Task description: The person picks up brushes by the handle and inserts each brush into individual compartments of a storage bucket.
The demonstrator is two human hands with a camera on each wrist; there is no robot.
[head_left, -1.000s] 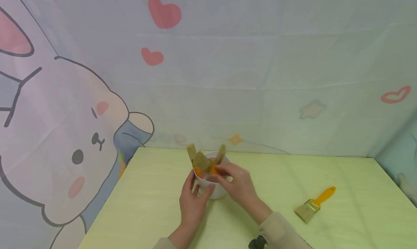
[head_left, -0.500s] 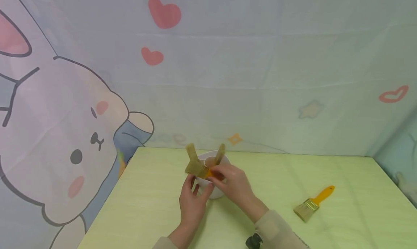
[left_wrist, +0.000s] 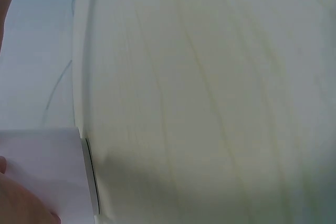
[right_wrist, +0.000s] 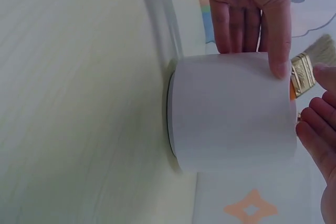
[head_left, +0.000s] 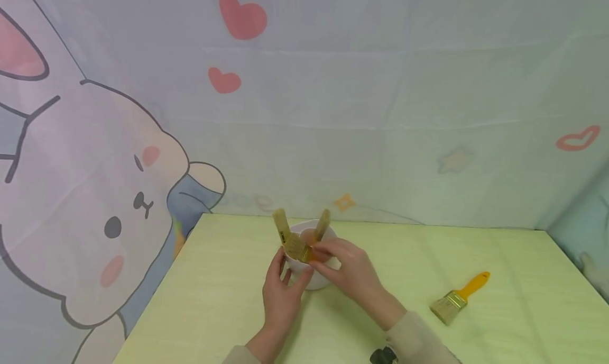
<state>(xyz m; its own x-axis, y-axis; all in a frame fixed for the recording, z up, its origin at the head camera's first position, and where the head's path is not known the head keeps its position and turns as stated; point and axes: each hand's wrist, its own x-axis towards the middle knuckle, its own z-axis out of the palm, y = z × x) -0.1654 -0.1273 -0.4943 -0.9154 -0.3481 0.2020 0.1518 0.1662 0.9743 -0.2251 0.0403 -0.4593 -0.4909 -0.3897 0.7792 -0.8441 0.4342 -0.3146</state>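
A white pot (head_left: 317,282) stands on the table, and my left hand (head_left: 283,296) grips its left side, thumb at the front. In the right wrist view the thumb of that hand lies along the pot's wall (right_wrist: 231,114). My right hand (head_left: 351,266) pinches a paintbrush (head_left: 297,246) by its orange handle, over the pot's mouth. Its bristles point left across the rim, and the fingers hide most of the handle. Two more paintbrushes stand in the pot bristles up, one leaning left (head_left: 280,224) and one leaning right (head_left: 323,224). The left wrist view shows only part of the pot (left_wrist: 44,169).
Another paintbrush (head_left: 459,297) with an orange handle lies on the right of the pale yellow-green table (head_left: 214,300). Behind the table hangs a printed cloth (head_left: 380,99) with a cartoon rabbit and hearts. A small dark object (head_left: 383,355) shows by the right sleeve.
The held paintbrush's bristle end dipped down and left, then came partly back right, ending lower than at first. My right hand shifted slightly; my left hand stays on the pot.
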